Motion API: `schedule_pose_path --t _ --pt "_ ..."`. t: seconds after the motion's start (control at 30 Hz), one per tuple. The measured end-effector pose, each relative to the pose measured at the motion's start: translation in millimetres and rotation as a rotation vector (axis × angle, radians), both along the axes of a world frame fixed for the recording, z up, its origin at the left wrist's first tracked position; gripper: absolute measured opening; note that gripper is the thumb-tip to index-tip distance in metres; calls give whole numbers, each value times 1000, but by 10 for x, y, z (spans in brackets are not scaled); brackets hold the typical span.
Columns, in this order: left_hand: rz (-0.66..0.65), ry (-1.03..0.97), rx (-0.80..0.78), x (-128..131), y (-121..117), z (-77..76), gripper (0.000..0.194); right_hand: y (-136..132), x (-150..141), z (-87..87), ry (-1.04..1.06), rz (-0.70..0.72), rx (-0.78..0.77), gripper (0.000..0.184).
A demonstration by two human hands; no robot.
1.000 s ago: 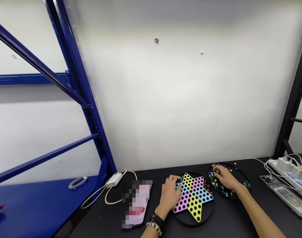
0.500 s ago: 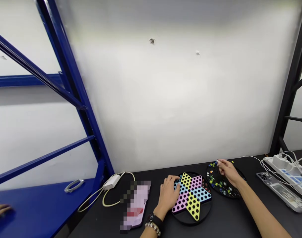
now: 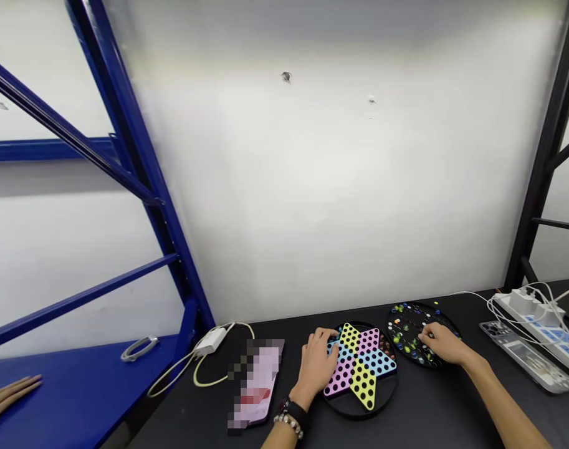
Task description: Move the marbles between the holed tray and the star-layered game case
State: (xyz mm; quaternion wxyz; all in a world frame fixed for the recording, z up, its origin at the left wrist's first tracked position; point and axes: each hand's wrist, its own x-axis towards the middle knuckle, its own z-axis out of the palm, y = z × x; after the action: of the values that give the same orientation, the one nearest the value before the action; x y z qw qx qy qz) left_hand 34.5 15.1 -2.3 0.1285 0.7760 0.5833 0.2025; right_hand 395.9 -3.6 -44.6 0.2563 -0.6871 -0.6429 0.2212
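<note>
A round Chinese checkers board [image 3: 374, 378] with a yellow, pink and pale blue star lies on the black table. My left hand [image 3: 319, 358] rests on its left side, fingers stretched out over the rim and the blue point. Blue marbles show by its fingertips, and reddish marbles [image 3: 386, 347] sit in the board's right-hand gap. Right of the board is a round black tray [image 3: 414, 361] with several loose glass marbles [image 3: 407, 328]. My right hand [image 3: 445, 342] is over the tray, thumb and fingers pinched close to its surface; whatever is between them is too small to tell.
A phone [image 3: 260, 383] and a white adapter [image 3: 212, 340] with its cable lie to the left. At right are a power strip [image 3: 548, 330] with cords and a clear case [image 3: 530, 357]. Another person's hand [image 3: 10, 399] rests on the blue table [image 3: 88, 386].
My right hand has moved from the tray's far side toward its near right part, fingers lower. My left hand stays on the board. The other person's hand has come further into view.
</note>
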Motion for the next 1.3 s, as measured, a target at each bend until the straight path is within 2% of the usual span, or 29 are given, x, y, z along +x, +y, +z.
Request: schedule_pose_path --t 0.1,0.27,0.43,0.63,0.77,0.93,1.03,1.13,1.2,1.3 --pt "-1 0 -4 2 -1 5 32 -145 -33 31 -145 12 -70 28" --pt "1 5 -7 6 -7 11 32 -258 -159 60 -338 61 -25 20" --pt "-1 10 -11 6 -19 19 33 -303 -236 22 -480 30 17 19" --pt "-3 -2 -3 3 -13 -1 32 -373 -239 -11 -369 -30 135 22" --pt "-4 -11 -4 -4 -17 4 31 -319 -192 7 -157 -102 173 31" --pt "-6 -11 -7 -9 -37 37 32 -266 -173 109 240 -208 290 44" --pt "-5 -10 -12 -1 -38 46 32 -298 -197 158 571 -173 209 46" --pt "-3 -14 -8 7 -31 44 32 -335 -192 226 1048 -186 134 44" --pt "-2 -17 -3 9 -27 38 31 -356 -163 289 1331 -206 100 34" --pt "-3 -19 0 6 -20 23 31 -385 -117 374 1577 -237 -22 18"
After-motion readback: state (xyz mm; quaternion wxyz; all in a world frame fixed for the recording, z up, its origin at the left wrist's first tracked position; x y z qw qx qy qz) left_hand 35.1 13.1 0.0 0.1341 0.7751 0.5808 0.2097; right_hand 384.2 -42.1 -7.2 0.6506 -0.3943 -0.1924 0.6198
